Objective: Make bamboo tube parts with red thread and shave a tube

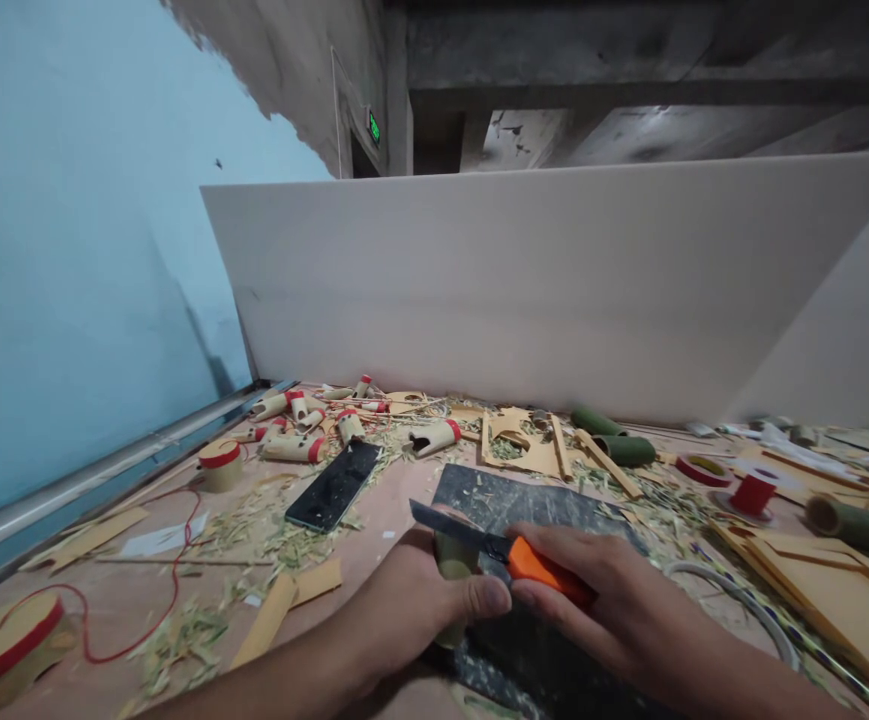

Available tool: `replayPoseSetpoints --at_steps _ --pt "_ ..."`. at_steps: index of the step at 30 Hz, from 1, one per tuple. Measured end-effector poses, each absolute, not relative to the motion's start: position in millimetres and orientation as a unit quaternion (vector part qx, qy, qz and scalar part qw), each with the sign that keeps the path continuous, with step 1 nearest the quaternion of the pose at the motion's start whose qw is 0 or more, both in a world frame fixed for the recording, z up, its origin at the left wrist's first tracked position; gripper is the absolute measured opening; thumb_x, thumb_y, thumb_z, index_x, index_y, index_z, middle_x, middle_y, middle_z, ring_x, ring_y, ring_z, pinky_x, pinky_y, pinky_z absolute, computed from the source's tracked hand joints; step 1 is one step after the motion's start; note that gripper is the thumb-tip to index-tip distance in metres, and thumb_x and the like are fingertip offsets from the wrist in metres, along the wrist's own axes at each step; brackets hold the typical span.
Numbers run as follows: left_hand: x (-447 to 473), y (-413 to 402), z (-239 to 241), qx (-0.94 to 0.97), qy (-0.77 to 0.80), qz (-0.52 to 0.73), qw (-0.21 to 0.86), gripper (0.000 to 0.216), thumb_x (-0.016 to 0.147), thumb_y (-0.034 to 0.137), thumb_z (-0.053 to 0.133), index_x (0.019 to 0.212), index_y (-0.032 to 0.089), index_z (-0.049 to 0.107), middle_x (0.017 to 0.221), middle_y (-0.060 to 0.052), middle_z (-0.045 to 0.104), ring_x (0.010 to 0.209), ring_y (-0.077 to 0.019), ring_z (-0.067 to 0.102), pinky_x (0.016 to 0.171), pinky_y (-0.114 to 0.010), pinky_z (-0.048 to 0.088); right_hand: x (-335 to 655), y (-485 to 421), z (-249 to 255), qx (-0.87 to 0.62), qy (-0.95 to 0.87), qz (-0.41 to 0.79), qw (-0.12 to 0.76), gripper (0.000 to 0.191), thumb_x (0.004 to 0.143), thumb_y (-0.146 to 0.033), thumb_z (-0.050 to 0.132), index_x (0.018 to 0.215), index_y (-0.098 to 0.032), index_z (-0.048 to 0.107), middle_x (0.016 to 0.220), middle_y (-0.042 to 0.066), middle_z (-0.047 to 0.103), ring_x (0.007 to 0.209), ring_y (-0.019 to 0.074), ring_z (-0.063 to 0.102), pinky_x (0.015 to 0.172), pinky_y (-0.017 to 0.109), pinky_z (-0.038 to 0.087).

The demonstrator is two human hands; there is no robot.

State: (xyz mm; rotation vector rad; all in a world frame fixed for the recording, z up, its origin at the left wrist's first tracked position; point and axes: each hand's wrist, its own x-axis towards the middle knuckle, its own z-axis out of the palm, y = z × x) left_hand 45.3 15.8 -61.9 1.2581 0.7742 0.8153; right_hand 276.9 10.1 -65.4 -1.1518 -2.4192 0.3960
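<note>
My left hand [411, 600] is wrapped round a short green bamboo tube [455, 560], its thumb lying along the near side. In my right hand [614, 590] is an orange-handled knife [546, 570], its dark blade pointing left across the top of the tube. Whether the edge touches the bamboo I cannot tell. Beneath both hands lies a dark, scuffed mat [531, 500] strewn with shavings. A black phone [336, 485] rests left of the mat, among more shavings.
Cut bamboo pieces with red rims [434, 437] lie at the back left. A red-rimmed drum shape [6, 640] sits front left by a red cord [177, 570]. Green bamboo tubes [625, 450], a red spool [753, 493] and wooden frames [831, 600] occupy the right. A white panel [524, 290] stands behind.
</note>
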Motion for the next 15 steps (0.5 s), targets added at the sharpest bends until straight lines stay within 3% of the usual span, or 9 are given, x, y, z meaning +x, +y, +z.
replayPoseSetpoints --at_steps 4,9,15 --pt "48.4 14.9 -61.8 0.561 0.321 0.395 0.653 0.042 0.069 0.035 0.095 0.098 0.018 0.07 0.098 -0.005 0.074 0.099 -0.0233 0.065 0.089 -0.032 0.048 277.3 8.8 -63.8 -0.406 -0.877 0.144 0.213 0.04 0.107 -0.044 0.051 0.14 -0.023 0.06 0.104 0.009 0.075 0.087 0.0235 0.071 0.077 0.035 0.053" --pt "52.8 11.8 -67.6 0.527 0.339 0.411 0.663 0.04 0.067 0.018 0.092 0.091 0.021 0.06 0.083 0.003 0.068 0.081 -0.0162 0.062 0.072 -0.025 0.045 273.6 6.0 -64.0 -0.402 -0.885 0.14 0.188 0.031 0.107 -0.045 0.051 0.12 -0.023 0.067 0.093 0.006 0.074 0.078 0.0211 0.071 0.07 0.03 0.051" --pt "53.2 11.6 -70.2 0.547 0.356 0.417 0.632 0.036 0.072 0.026 0.089 0.092 0.02 0.059 0.088 0.0 0.068 0.081 -0.0153 0.06 0.075 -0.026 0.047 270.0 5.6 -65.5 -0.412 -0.888 0.084 0.185 0.029 0.106 -0.044 0.049 0.11 -0.021 0.068 0.086 0.006 0.075 0.07 0.0219 0.073 0.062 0.029 0.05"
